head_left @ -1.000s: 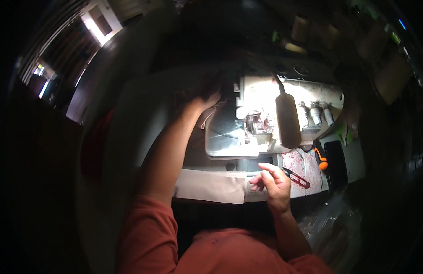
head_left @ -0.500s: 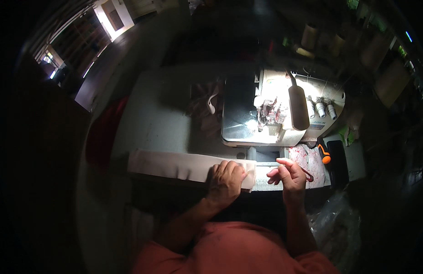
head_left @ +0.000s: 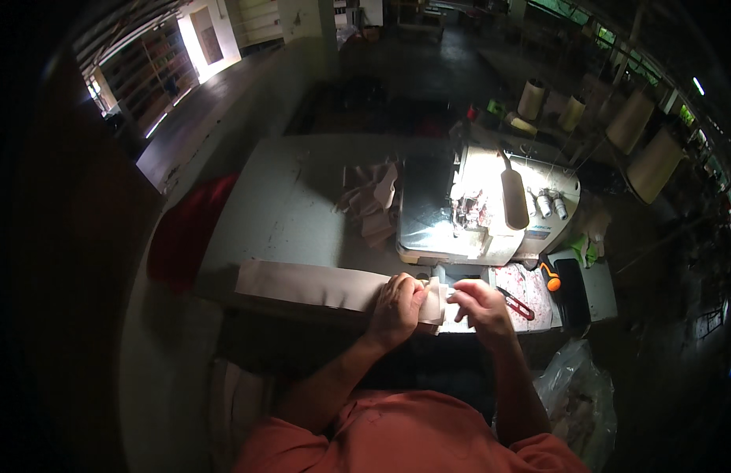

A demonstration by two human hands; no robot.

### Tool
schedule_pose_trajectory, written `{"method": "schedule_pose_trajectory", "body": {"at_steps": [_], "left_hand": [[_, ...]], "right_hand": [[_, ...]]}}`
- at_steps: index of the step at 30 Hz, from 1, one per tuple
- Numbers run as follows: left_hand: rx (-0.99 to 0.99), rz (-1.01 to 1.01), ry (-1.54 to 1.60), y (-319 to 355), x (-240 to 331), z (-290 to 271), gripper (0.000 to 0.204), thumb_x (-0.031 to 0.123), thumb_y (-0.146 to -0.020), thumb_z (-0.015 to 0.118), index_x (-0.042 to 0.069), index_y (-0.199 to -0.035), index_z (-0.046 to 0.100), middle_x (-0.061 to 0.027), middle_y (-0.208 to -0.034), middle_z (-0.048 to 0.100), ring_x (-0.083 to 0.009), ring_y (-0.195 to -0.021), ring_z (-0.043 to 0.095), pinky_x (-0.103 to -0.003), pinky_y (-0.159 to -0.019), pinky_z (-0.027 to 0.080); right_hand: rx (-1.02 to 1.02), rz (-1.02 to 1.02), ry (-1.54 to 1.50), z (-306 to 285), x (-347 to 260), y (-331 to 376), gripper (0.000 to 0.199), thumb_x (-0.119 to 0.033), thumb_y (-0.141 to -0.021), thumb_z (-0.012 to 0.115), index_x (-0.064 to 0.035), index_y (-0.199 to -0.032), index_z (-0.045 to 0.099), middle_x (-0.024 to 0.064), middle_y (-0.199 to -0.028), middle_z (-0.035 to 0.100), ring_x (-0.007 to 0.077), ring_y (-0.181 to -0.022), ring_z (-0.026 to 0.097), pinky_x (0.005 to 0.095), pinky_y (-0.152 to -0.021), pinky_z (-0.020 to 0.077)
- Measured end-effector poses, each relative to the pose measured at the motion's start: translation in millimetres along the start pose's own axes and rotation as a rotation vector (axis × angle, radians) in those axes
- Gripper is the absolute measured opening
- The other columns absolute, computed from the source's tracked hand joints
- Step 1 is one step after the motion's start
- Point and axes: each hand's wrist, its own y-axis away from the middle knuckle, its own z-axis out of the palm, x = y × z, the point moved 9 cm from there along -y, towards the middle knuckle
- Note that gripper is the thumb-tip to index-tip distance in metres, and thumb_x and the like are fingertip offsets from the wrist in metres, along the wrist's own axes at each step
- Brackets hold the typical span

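Note:
A long pale pink fabric strip, looking like a stack of layers, lies along the front edge of the table. My left hand is closed over its right end, thumb on top, gripping the cloth. Close by on the right, my right hand has thumb and fingers pinched together at the strip's end. Something small and pale shows at those fingertips, too small to make out. Just behind both hands stands a lit sewing machine with a dark, shiny plate on its left.
Right of my hands lie a red-handled cutter, an orange tool and a black phone-like slab. Crumpled fabric scraps sit behind the strip. Thread cones stand at the back right; a clear plastic bag hangs below the table.
My right hand has moved left to the strip's end, its raised fingers now pinched. My left hand still grips the cloth. The head view has tilted up, showing more of the room.

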Motion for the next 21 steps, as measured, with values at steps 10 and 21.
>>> {"method": "schedule_pose_trajectory", "body": {"at_steps": [10, 21], "left_hand": [[0.273, -0.496, 1.670, 51, -62, -38, 0.036, 0.033, -0.085, 0.043, 0.005, -0.107, 0.045, -0.0116, -0.102, 0.051, -0.0235, -0.089, 0.051, -0.034, -0.077, 0.042], [0.222, -0.130, 0.479, -4, -23, -124, 0.057, 0.029, -0.079, 0.053, 0.000, -0.123, 0.030, -0.0153, -0.124, 0.035, -0.0270, -0.117, 0.033, -0.039, -0.092, 0.031]], "right_hand": [[-0.049, -0.266, -0.347, 40, -55, 3, 0.007, -0.005, -0.080, 0.049, 0.0005, -0.077, 0.050, 0.0088, -0.066, 0.057, 0.0154, -0.060, 0.056, 0.0258, -0.054, 0.0464], [-0.071, 0.022, -0.466, 42, -16, -5, 0.019, -0.017, -0.084, 0.045, 0.0004, -0.086, 0.050, 0.0079, -0.076, 0.055, 0.0159, -0.065, 0.058, 0.0289, -0.057, 0.0525]]}}
